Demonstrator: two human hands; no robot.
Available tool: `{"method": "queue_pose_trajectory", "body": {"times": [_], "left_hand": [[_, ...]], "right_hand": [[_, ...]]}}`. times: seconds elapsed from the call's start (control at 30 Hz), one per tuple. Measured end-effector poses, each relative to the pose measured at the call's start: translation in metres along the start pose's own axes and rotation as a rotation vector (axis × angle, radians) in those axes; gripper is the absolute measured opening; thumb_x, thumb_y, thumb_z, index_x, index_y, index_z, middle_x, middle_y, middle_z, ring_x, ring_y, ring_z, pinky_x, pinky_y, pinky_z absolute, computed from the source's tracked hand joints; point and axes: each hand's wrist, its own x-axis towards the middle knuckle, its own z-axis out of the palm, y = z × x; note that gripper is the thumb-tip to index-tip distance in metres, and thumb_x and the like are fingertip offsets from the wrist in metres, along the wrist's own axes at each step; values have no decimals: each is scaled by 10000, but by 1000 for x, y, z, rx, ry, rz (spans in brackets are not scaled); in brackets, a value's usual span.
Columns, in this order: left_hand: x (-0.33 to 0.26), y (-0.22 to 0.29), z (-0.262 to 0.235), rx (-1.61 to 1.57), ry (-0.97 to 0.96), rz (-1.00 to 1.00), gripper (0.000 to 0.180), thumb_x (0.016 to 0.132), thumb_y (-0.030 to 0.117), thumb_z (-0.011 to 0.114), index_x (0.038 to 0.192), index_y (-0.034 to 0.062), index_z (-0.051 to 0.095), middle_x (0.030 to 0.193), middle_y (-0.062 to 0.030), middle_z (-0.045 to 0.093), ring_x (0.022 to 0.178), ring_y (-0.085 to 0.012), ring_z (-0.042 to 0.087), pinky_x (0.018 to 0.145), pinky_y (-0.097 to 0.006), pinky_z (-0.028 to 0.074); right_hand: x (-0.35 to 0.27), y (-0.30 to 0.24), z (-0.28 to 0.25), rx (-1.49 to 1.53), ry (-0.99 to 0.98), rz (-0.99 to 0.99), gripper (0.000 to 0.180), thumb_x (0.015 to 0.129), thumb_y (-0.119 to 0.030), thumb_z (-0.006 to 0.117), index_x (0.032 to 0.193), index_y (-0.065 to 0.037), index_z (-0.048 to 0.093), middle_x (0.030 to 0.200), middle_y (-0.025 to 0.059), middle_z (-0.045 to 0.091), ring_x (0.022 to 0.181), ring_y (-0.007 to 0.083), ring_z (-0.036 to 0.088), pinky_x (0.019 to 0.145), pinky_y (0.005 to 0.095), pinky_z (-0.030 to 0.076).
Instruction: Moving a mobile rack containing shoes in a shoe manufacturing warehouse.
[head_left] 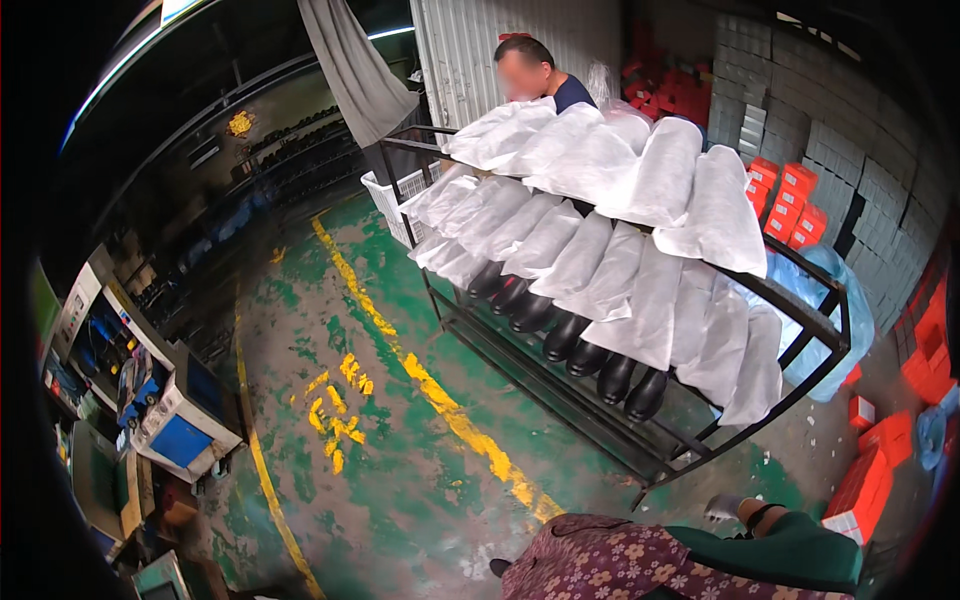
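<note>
My right hand (pixel 722 507), seemingly in a pale grey glove, shows low in the view beyond a green sleeve (pixel 790 552), with a black band at the wrist. Its fingers are smeared, and nothing can be made out in them. My left hand is out of view. Ahead of me stands a black metal rack (pixel 560 400). Soft white bags (pixel 640 290) lie in rows on its two upper levels. From under the lower row poke the glossy black toes of several boots (pixel 647 396); the bags hide the rest of them. My right hand is apart from the rack.
Behind the rack is another person (pixel 545 75). A white plastic basket (pixel 392 200) stands at its far end. Red boxes (pixel 860 490) lie at the right, near stacked grey boxes (pixel 810 150). Yellow lines (pixel 440 400) cross the green floor; a machine (pixel 180 420) stands left.
</note>
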Motion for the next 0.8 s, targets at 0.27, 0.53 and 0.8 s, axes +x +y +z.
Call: {"method": "queue_pose_trajectory", "body": {"times": [0.27, 0.53, 0.8], "left_hand": [[100, 54, -103, -61, -126, 22, 373, 975, 300, 389, 1028, 39, 651, 846, -150, 673, 724, -260, 620, 662, -404, 505], [170, 109, -144, -78, -173, -2, 380, 973, 294, 386, 1049, 25, 642, 850, -151, 677, 708, -248, 624, 636, -384, 515], [189, 160, -152, -128, -130, -70, 388, 971, 289, 383, 1070, 10, 633, 855, -152, 682, 692, -236, 628, 609, -365, 525]], "right_hand": [[-27, -240, 17, -182, 55, -263, 284, 879, -330, 564, 987, -87, 664, 927, 105, 684, 827, 253, 646, 736, 373, 498], [-16, -353, 16, -410, -4, -306, 306, 918, -298, 462, 1097, -96, 607, 1007, 143, 645, 979, 337, 610, 879, 422, 465], [37, -223, 67, -704, -6, -562, 309, 853, -336, 626, 1025, -79, 623, 907, 121, 671, 838, 309, 658, 765, 422, 531]]}}
